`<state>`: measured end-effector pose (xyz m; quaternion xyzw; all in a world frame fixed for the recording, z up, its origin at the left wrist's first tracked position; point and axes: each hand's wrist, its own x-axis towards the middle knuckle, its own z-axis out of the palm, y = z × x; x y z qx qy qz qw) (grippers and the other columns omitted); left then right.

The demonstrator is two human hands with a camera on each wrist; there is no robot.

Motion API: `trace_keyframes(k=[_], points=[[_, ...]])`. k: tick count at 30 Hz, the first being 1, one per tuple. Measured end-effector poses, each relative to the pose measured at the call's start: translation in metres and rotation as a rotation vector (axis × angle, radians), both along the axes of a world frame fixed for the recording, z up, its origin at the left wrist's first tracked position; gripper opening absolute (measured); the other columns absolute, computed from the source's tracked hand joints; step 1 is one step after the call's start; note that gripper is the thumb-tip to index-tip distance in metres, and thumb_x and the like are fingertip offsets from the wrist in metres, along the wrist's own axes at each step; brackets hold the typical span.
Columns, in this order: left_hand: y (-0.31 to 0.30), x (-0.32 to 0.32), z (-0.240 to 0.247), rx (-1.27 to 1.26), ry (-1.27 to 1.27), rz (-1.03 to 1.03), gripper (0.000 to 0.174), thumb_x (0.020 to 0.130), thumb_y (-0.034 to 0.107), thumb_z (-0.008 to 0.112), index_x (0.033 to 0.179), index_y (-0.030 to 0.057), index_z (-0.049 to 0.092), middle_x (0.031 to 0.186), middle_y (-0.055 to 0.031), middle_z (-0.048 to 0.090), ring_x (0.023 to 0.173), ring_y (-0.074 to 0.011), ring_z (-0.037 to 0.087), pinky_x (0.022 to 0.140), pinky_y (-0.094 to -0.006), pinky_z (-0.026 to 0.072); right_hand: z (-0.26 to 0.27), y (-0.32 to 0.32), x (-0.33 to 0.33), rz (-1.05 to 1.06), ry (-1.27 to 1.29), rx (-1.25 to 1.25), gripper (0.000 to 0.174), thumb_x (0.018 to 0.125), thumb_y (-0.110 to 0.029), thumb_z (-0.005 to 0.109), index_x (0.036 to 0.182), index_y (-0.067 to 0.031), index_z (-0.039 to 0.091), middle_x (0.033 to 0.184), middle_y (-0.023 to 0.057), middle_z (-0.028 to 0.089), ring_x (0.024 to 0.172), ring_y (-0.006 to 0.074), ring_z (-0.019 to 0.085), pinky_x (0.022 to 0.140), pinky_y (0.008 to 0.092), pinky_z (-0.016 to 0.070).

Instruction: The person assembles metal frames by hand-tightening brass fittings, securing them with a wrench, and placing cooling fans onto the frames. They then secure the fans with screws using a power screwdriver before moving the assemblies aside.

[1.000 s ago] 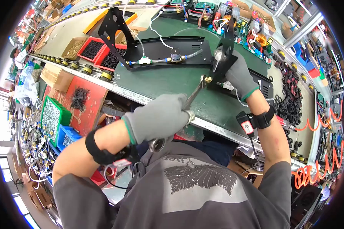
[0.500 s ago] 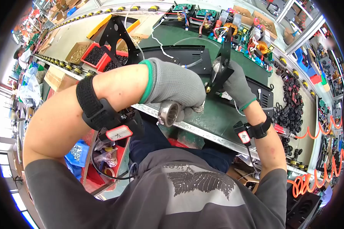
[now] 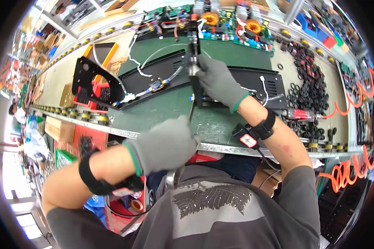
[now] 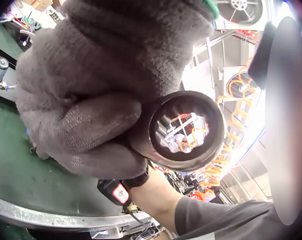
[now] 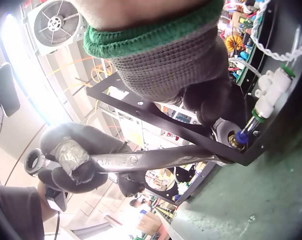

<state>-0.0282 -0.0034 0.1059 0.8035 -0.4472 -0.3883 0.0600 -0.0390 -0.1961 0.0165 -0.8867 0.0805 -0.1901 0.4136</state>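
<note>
My gloved left hand grips a long steel wrench, its ring end sticking out beside the curled fingers. In the right wrist view, the wrench's far end lies at the lower corner of a black metal bracket. My gloved right hand is at the upright bracket, fingers curled round a second shiny wrench. That one's head sits close around a brass fitting with a blue collar, on the bracket's inner side. A white valve joins onto this fitting.
Another black bracket assembly with tubing lies left on the green mat. Circuit boards line the back. Black rings are heaped at right near a red air tool. The bench's metal edge runs in front.
My left hand swung forward with the wrench, then back toward my body. The right hand stays at the bracket. The head view has turned, shifting the bench scene.
</note>
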Motion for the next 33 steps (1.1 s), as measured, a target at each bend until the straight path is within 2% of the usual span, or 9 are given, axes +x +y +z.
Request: trace_keyframes(k=[1, 4, 10, 13, 20, 21, 25, 28, 33], points=[[0.016, -0.009, -0.024, -0.211, -0.127, 0.037, 0.034, 0.094, 0.025, 0.058, 0.102, -0.0060, 0.046, 0.068, -0.0250, 0.063, 0.068, -0.0468, 0.064, 0.059, -0.0525, 0.0495, 0.005, 0.001, -0.001, -0.024, -0.001, 0.008, 0.024, 0.094, -0.023, 0.055, 0.093, 0.0015, 0.056, 0.079, 0.0256, 0.063, 0.077, 0.0456, 0.062, 0.069, 0.0498, 0.0490], [0.016, -0.030, -0.031, -0.008, -0.072, 0.218, 0.037, 0.094, 0.024, 0.058, 0.106, -0.0061, 0.041, 0.068, -0.0274, 0.061, 0.068, -0.0483, 0.063, 0.058, -0.0536, 0.0477, 0.011, 0.002, -0.002, -0.019, 0.088, 0.142, 0.029, 0.097, -0.027, 0.054, 0.092, 0.0018, 0.057, 0.079, 0.0233, 0.065, 0.078, 0.0415, 0.065, 0.071, 0.0471, 0.0513], [0.038, -0.055, -0.116, -0.104, -0.264, 0.264, 0.033, 0.096, 0.020, 0.057, 0.109, -0.0042, 0.040, 0.063, -0.0251, 0.060, 0.059, -0.0462, 0.062, 0.050, -0.0557, 0.0464, 0.009, 0.003, -0.002, -0.036, 0.107, 0.087, 0.030, 0.097, -0.027, 0.054, 0.091, 0.0018, 0.058, 0.078, 0.0201, 0.067, 0.074, 0.0378, 0.067, 0.070, 0.0439, 0.0531], [0.044, -0.054, -0.126, -0.130, -0.270, 0.275, 0.035, 0.098, 0.030, 0.052, 0.115, 0.0006, 0.041, 0.067, -0.0221, 0.064, 0.064, -0.0446, 0.065, 0.055, -0.0551, 0.0511, 0.007, 0.004, -0.001, -0.059, 0.097, 0.050, 0.030, 0.097, -0.027, 0.054, 0.091, 0.0019, 0.059, 0.077, 0.0196, 0.067, 0.073, 0.0381, 0.067, 0.069, 0.0441, 0.0526], [0.075, -0.041, -0.095, -0.454, -0.037, 0.364, 0.028, 0.096, 0.019, 0.059, 0.114, -0.0016, 0.051, 0.074, -0.0236, 0.062, 0.069, -0.0452, 0.063, 0.059, -0.0471, 0.0487, -0.010, -0.002, 0.004, -0.026, -0.035, -0.041, 0.021, 0.096, -0.021, 0.055, 0.091, 0.0002, 0.058, 0.077, 0.0219, 0.064, 0.072, 0.0393, 0.065, 0.068, 0.0458, 0.0511], [0.080, -0.037, -0.089, -0.551, 0.000, 0.353, 0.026, 0.096, 0.018, 0.059, 0.113, -0.0012, 0.054, 0.075, -0.0239, 0.062, 0.068, -0.0454, 0.062, 0.061, -0.0452, 0.0492, -0.017, -0.001, 0.006, 0.009, -0.088, 0.095, 0.016, 0.094, -0.016, 0.056, 0.093, -0.0004, 0.056, 0.078, 0.0234, 0.062, 0.074, 0.0396, 0.065, 0.067, 0.0456, 0.0497], [0.076, -0.010, -0.043, -0.286, 0.183, 0.332, 0.026, 0.098, 0.024, 0.059, 0.112, 0.0020, 0.058, 0.066, -0.0050, 0.056, 0.059, -0.0115, 0.062, 0.054, -0.0304, 0.0472, -0.040, -0.018, 0.011, 0.114, -0.211, 0.030, 0.011, 0.095, -0.013, 0.056, 0.096, -0.0029, 0.055, 0.078, 0.0169, 0.060, 0.069, 0.0312, 0.061, 0.066, 0.0407, 0.0494], [0.064, 0.006, -0.017, -0.134, 0.309, 0.431, 0.024, 0.098, 0.024, 0.055, 0.108, 0.0015, 0.056, 0.068, -0.0050, 0.058, 0.047, -0.0122, 0.057, 0.044, -0.0287, 0.0464, 0.001, 0.009, 0.000, -0.032, 0.075, 0.262, 0.019, 0.098, -0.021, 0.060, 0.103, -0.0030, 0.058, 0.078, 0.0134, 0.060, 0.071, 0.0218, 0.060, 0.067, 0.0358, 0.0490], [0.046, 0.031, 0.007, 0.031, 0.391, 0.391, 0.021, 0.094, 0.020, 0.053, 0.103, 0.0014, 0.053, 0.067, -0.0044, 0.055, 0.047, -0.0124, 0.055, 0.040, -0.0272, 0.0430, -0.021, -0.006, 0.008, -0.004, 0.026, 0.057, 0.023, 0.098, -0.025, 0.061, 0.103, -0.0023, 0.059, 0.078, 0.0102, 0.061, 0.070, 0.0192, 0.058, 0.065, 0.0335, 0.0488]])
